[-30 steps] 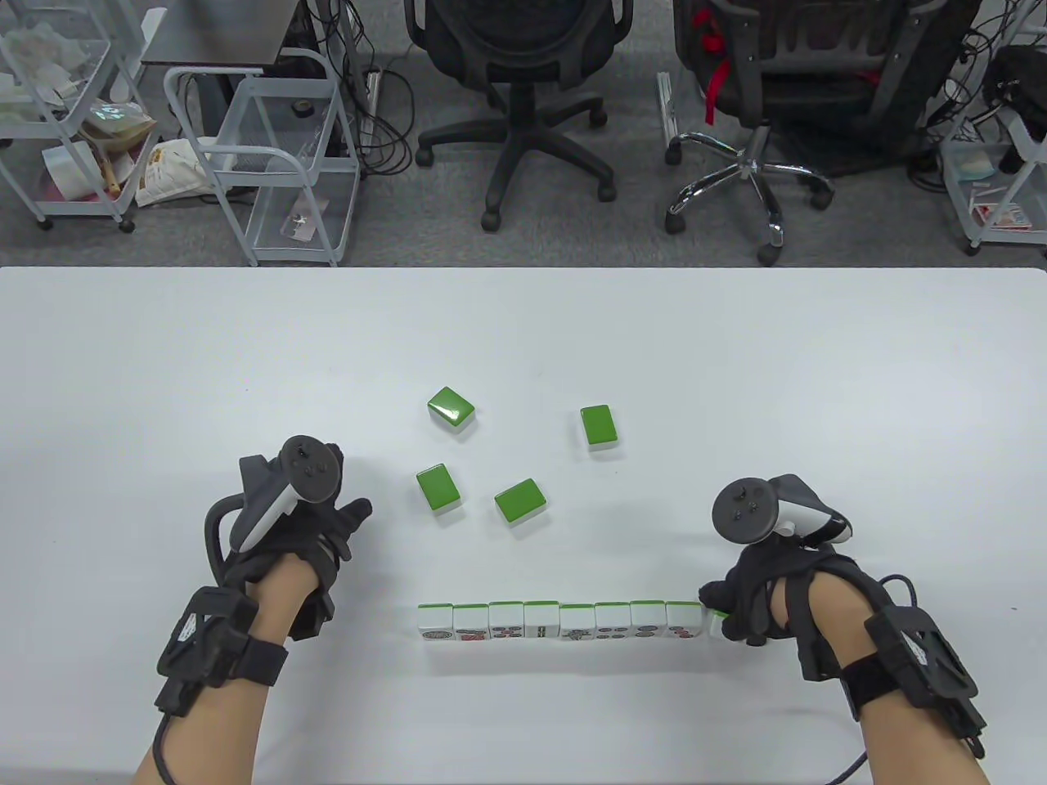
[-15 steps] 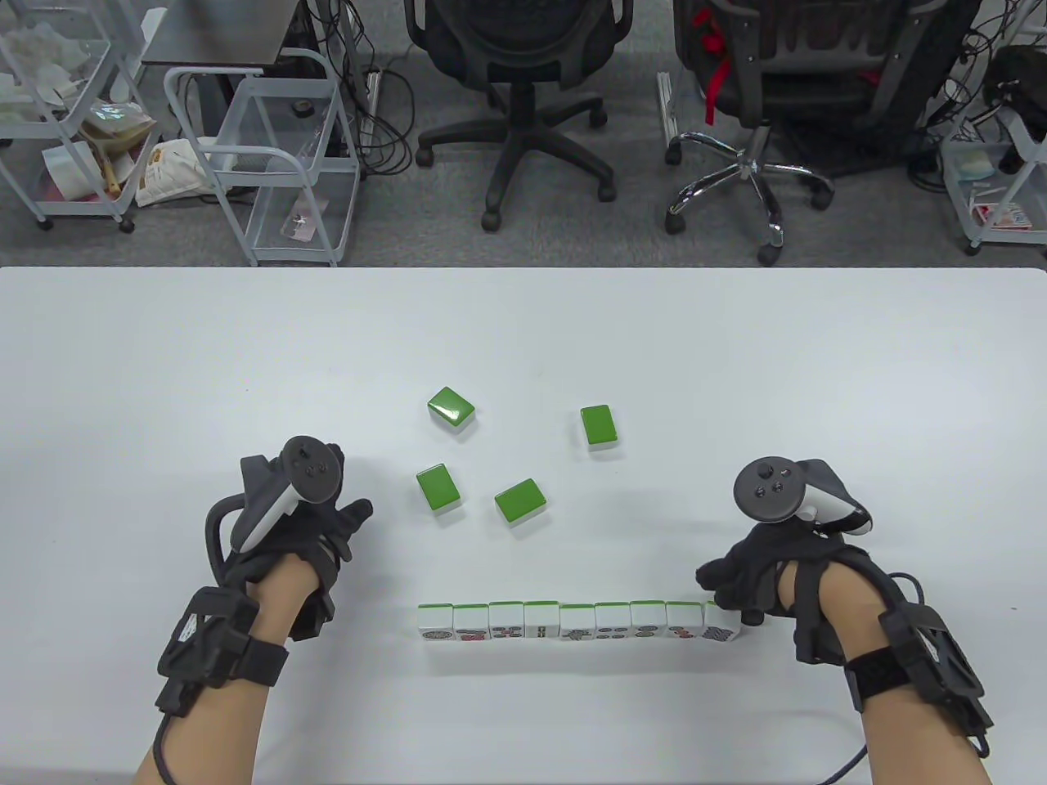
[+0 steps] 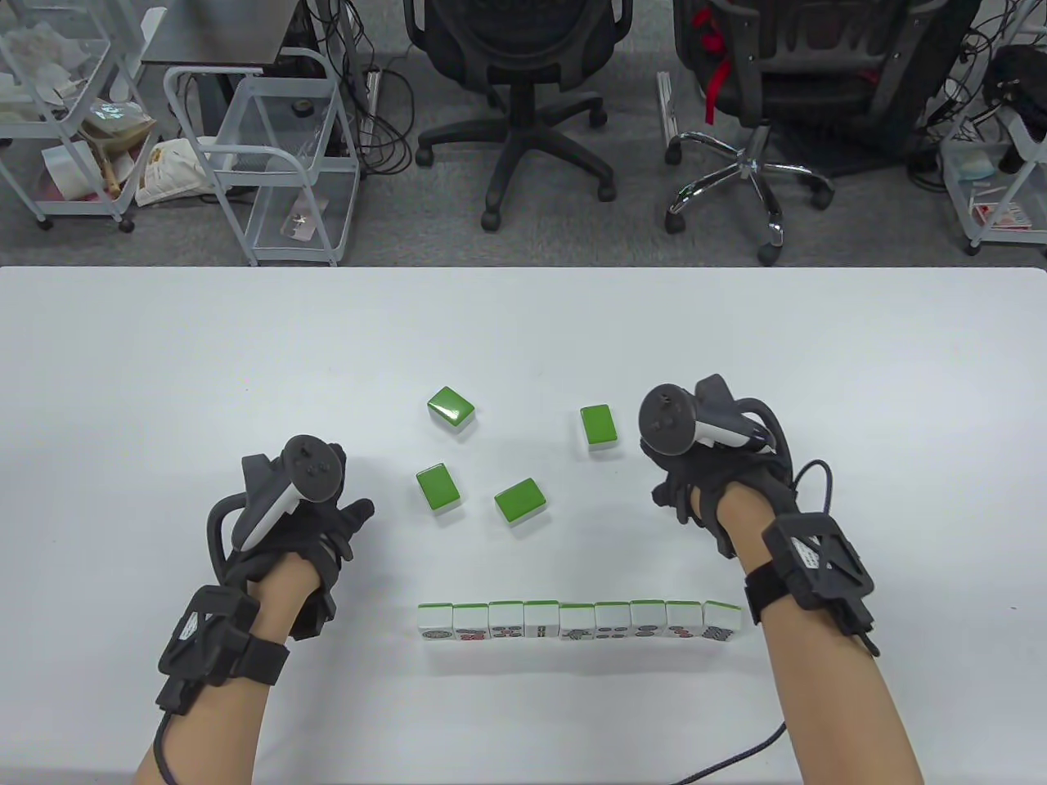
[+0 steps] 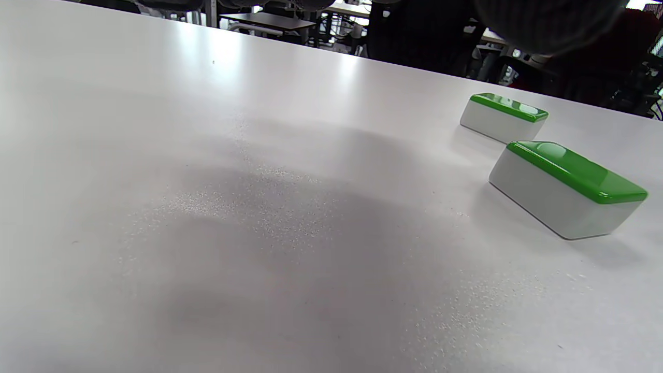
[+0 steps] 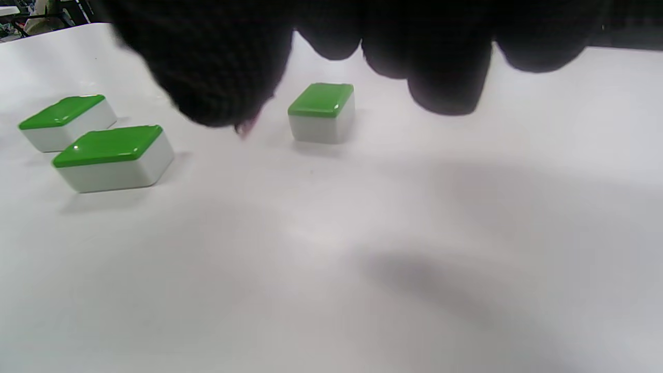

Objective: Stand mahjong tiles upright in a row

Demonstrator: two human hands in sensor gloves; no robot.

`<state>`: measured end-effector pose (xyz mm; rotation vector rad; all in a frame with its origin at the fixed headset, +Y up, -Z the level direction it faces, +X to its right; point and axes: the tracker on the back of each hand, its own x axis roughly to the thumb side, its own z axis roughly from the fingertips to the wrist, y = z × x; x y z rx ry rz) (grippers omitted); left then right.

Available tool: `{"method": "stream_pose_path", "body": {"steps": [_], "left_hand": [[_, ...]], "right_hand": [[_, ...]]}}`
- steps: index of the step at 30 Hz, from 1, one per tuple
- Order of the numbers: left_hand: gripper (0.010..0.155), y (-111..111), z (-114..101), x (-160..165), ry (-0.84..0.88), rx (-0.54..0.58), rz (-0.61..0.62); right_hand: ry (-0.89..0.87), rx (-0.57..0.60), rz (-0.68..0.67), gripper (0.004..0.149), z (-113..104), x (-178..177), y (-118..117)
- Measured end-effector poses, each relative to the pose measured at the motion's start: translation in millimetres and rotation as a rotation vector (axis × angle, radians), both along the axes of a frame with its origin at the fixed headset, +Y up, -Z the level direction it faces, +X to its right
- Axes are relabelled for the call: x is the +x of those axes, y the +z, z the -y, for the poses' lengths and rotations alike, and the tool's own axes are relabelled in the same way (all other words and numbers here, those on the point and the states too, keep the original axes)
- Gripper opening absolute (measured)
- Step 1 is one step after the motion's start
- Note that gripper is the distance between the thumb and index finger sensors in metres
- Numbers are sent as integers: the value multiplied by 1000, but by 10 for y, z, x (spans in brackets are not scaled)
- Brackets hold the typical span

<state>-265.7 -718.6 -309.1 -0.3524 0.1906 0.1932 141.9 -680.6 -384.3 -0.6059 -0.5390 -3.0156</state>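
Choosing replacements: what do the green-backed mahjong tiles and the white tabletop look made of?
Green-backed white mahjong tiles: likely moulded plastic or resin in two layers, glossy, with light glints on the rounded green caps. White tabletop: probably laminate, smooth satin finish; it shows soft window reflections and fine speckle.

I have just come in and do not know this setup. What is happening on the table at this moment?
A person in sensor gloves is standing mahjong tiles in a row. Nine upright tiles stand side by side near the front edge. Four tiles lie flat, green backs up. The empty right hand hovers beside the rightmost flat tile, probably the next one. The left hand holds nothing.
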Motion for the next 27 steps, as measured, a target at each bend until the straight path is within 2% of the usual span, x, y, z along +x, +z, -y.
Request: {"method": "stream_pose_path", "body": {"steps": [7, 13, 16, 17, 18, 19, 24, 27], "left_hand": [[83, -18, -15, 19, 7, 0, 4], [83, -49, 10, 53, 0, -9, 16], [83, -49, 12, 62, -3, -12, 21], [83, -56, 10, 60, -3, -10, 21], [83, -62, 6, 58, -1, -10, 20], [83, -65, 3, 56, 0, -9, 19], [83, -60, 3, 53, 3, -12, 18], [83, -50, 4, 42, 3, -14, 16]], "right_hand": [[42, 85, -58, 87, 225, -528, -369], [287, 31, -83, 91, 588, -797, -553], [303, 18, -82, 85, 713, -806, -580], [285, 49, -78, 82, 709, -803, -580], [254, 134, -98, 72, 669, -802, -576], [238, 174, -122, 74, 658, -786, -563], [140, 19, -88, 74, 580, -608, -509], [37, -80, -80, 74, 452, -443, -377]]}}
